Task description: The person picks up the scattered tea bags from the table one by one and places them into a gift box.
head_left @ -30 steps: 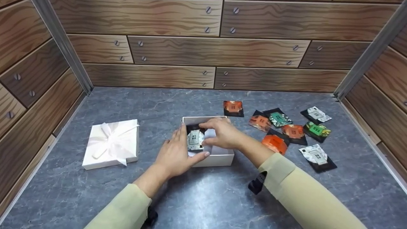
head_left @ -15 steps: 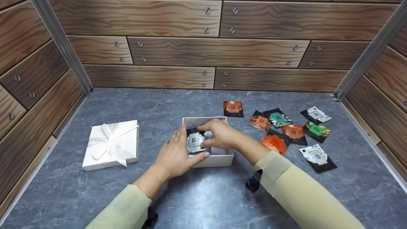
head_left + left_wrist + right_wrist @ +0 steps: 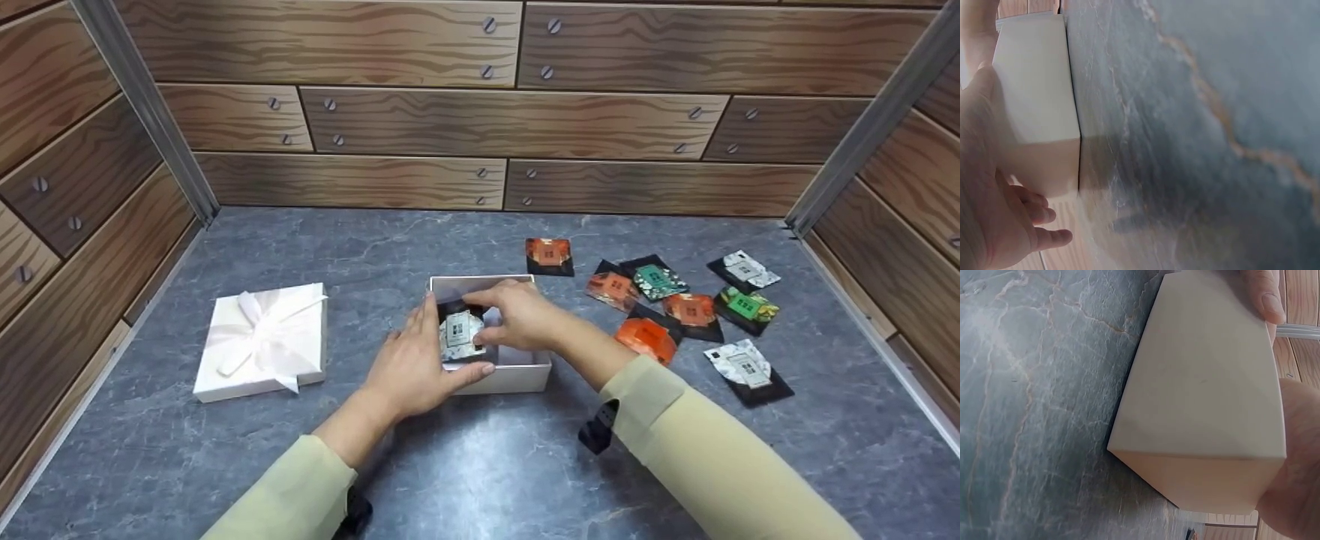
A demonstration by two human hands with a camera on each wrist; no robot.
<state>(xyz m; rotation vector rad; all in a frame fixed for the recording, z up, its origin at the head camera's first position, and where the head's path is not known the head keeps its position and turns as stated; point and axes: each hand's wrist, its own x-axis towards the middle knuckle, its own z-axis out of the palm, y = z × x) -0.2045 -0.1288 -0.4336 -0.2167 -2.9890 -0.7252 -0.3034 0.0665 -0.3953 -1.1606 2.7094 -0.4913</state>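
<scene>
A small black sachet with a white patterned label [image 3: 458, 331] lies in the left part of an open white box [image 3: 517, 380]. My right hand [image 3: 527, 316] reaches into the box, index finger at the sachet's far edge and thumb on its right side, pinching it. Its other fingertips are hidden. Along the box's left side my left hand [image 3: 411, 366] lies with straight fingers, and its thumb touches the front rim. In the left wrist view, fingertips [image 3: 1044, 214] show past the box's left wall.
To the left sits a white lid with a ribbon bow [image 3: 268, 341]. Several loose sachets lie right of the box, including orange [image 3: 646, 340], green [image 3: 746, 306] and white-labelled [image 3: 748, 369] ones. One orange sachet [image 3: 550, 256] is behind the box. Wood-patterned walls surround the grey marbled table [image 3: 360, 240].
Inside the box the sachet has shifted slightly toward the near side, and my right hand has moved a little left with it. The left hand stays where it was.
</scene>
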